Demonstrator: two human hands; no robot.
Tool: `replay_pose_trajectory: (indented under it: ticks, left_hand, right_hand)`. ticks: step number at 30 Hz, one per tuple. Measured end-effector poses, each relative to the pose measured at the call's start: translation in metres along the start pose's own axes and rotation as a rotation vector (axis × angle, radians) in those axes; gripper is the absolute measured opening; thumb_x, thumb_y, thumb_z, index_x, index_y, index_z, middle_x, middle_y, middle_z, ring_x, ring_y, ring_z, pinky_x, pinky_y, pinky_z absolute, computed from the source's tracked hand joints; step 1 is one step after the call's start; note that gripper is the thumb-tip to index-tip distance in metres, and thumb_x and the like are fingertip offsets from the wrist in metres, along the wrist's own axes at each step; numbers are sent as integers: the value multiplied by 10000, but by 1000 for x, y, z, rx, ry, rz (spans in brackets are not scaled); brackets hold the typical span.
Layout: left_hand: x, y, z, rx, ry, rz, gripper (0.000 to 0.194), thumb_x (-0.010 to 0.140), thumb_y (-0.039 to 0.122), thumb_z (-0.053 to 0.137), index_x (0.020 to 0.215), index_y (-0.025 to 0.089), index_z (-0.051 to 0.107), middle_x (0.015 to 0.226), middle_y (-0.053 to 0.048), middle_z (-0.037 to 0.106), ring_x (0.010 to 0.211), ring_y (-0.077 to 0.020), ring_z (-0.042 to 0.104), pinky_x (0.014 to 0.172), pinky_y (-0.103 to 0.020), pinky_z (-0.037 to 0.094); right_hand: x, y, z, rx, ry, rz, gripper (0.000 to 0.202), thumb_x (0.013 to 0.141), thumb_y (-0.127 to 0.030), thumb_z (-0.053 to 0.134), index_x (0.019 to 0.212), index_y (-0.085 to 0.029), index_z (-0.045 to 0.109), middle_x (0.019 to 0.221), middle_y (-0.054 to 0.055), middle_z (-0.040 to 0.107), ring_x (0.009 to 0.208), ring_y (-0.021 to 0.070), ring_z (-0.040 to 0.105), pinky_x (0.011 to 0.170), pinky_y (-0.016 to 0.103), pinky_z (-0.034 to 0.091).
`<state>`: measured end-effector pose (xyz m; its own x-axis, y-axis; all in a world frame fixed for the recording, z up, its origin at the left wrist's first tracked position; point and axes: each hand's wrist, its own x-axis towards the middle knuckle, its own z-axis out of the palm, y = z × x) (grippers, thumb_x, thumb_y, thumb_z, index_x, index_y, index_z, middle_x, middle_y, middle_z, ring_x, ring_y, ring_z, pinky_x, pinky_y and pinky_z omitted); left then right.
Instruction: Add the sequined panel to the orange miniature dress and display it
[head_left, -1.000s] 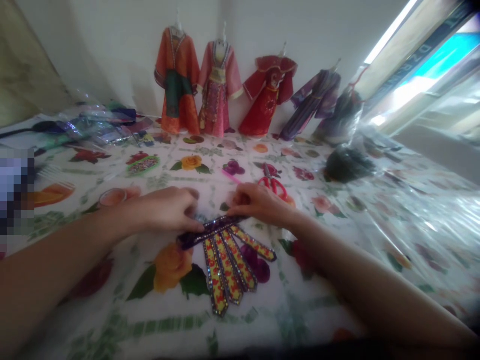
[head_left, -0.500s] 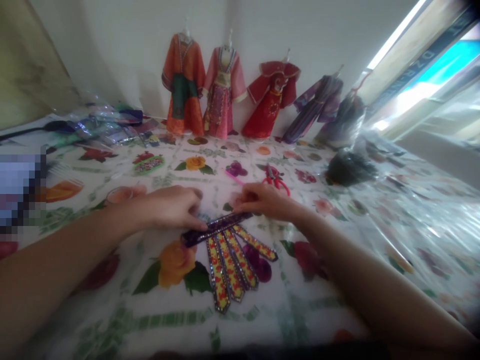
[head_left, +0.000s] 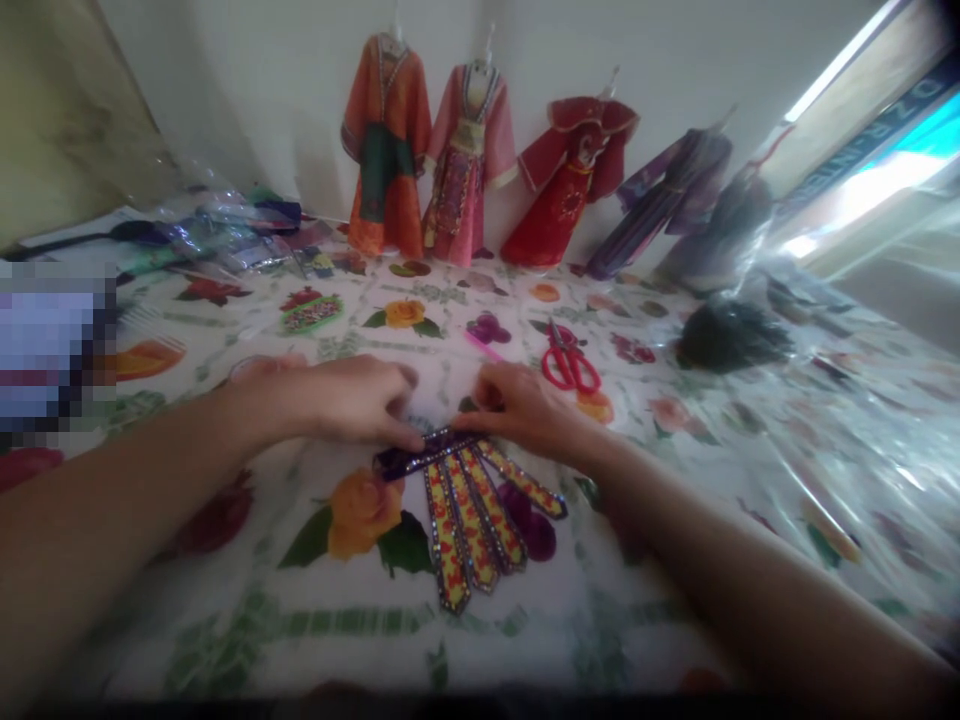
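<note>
The band (head_left: pixel 409 462) lies aslant at the centre of the frame, on the worktop (head_left: pixel 352 660), whose cover is printed with fruit and flowers. It is dark purple with glittering edging, and four yellow-and-red tails (head_left: pixel 480 530) fan out from it toward the lower centre.

The left hand (head_left: pixel 356 400) has its thumb on the band's upper edge, with the forefinger raised apart from the thumb. The right hand (head_left: pixel 525 410) is at the band's right end, thumb on it and the other fingers curled; whether either hand's fingers clamp it from beneath, I cannot tell.

Just beyond the right hand, right of centre, lie red-handled scissors (head_left: pixel 564 352) and a pink stick (head_left: pixel 482 345). A green-rimmed tray (head_left: pixel 311 314) sits left of upper centre. Along the top stand four small dresses (head_left: pixel 386 140), orange, pink, red and purple. Clear plastic (head_left: pixel 847 430) spreads over the right side.
</note>
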<state>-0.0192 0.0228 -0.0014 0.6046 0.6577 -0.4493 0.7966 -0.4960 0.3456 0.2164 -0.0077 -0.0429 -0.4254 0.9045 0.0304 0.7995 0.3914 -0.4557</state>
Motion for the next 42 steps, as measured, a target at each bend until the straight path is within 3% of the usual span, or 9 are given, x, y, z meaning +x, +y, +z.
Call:
replay_pose_trajectory:
  ticks: [2, 4, 7, 9, 13, 20, 26, 31, 42]
  left_hand:
    - [0, -2, -3, -13, 0, 12, 456, 765, 624, 607, 650, 193, 511, 796, -30, 614, 653, -157, 518, 594, -289, 328]
    - [1, -2, -3, -21, 74, -8, 468, 767, 649, 594, 656, 202, 509, 718, -22, 591, 647, -169, 507, 591, -295, 330]
    - [6, 3, 4, -45, 207, -48, 494, 766, 702, 565, 698, 213, 544, 705, -28, 605, 657, -185, 512, 598, -308, 331]
    - [10, 7, 11, -56, 232, -55, 488, 758, 703, 578, 721, 216, 570, 733, -40, 629, 677, -194, 529, 605, -315, 333]
    - [16, 13, 21, -43, 224, -94, 482, 736, 704, 602, 721, 222, 599, 746, -53, 642, 688, -207, 538, 594, -316, 325]
    - [19, 14, 24, -56, 223, -79, 553, 736, 763, 559, 719, 217, 642, 729, -49, 652, 669, -194, 544, 583, -310, 327]
    - [20, 13, 23, -48, 226, -75, 498, 736, 708, 597, 682, 214, 633, 679, -38, 633, 640, -184, 535, 567, -306, 311]
    - [20, 14, 22, -62, 203, -103, 528, 726, 747, 582, 701, 223, 643, 695, -44, 641, 658, -195, 542, 583, -309, 315]
    - [22, 22, 19, -22, 198, -128, 446, 748, 653, 593, 639, 221, 607, 639, -39, 585, 642, -198, 513, 583, -316, 312]
  right_hand:
    - [0, -1, -2, 11, -16, 19, 449, 801, -563, 735, 716, -207, 476, 733, -4, 567, 660, 131, 468, 590, 284, 317]
    - [1, -2, -5, 42, -51, 47, 440, 800, -556, 738, 714, -206, 486, 730, -4, 574, 656, 129, 474, 590, 285, 323]
    - [1, -2, -9, 95, -76, 86, 428, 797, -563, 736, 724, -203, 516, 742, -3, 593, 655, 126, 493, 595, 283, 340]
    - [1, -2, -12, 109, -81, 89, 418, 798, -564, 735, 734, -201, 538, 750, -3, 603, 661, 125, 507, 605, 282, 355]
    - [1, 0, -12, 116, -102, 78, 385, 814, -543, 723, 745, -199, 563, 749, -3, 615, 672, 127, 524, 624, 280, 366]
    - [1, 3, -8, 52, -55, 31, 392, 805, -542, 731, 737, -197, 558, 740, -7, 606, 679, 130, 509, 623, 280, 341]
    - [1, 6, -17, 241, -167, 100, 341, 825, -529, 703, 795, -201, 613, 744, -11, 639, 662, 124, 540, 615, 267, 375]
    - [1, 1, -15, 130, -111, 107, 336, 792, -482, 754, 735, -199, 583, 730, -11, 621, 639, 118, 509, 626, 273, 360]
    - [2, 2, -12, 82, -115, 68, 335, 803, -438, 763, 724, -196, 544, 724, -18, 572, 643, 117, 480, 604, 276, 338]
